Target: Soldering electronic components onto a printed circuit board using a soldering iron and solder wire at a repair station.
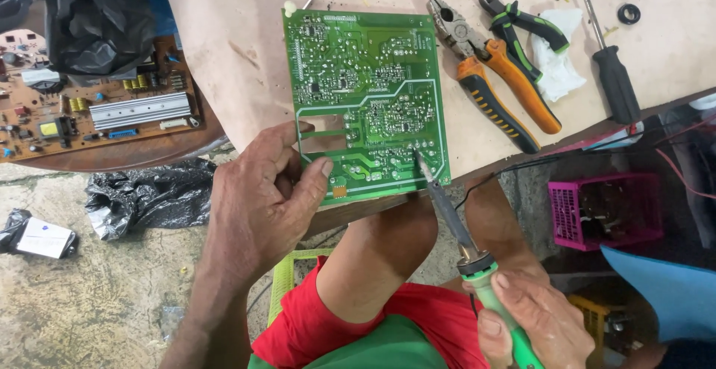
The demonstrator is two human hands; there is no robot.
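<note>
A green circuit board lies solder side up on the wooden bench, its near edge at the bench's front. My left hand grips the board's near left corner, thumb on top. My right hand holds a green-handled soldering iron. The iron's tip touches the board near its lower right corner.
Orange-handled pliers, green-handled cutters, a white rag and a black-handled screwdriver lie right of the board. A brown circuit board sits at left under black plastic. A pink crate stands below the bench.
</note>
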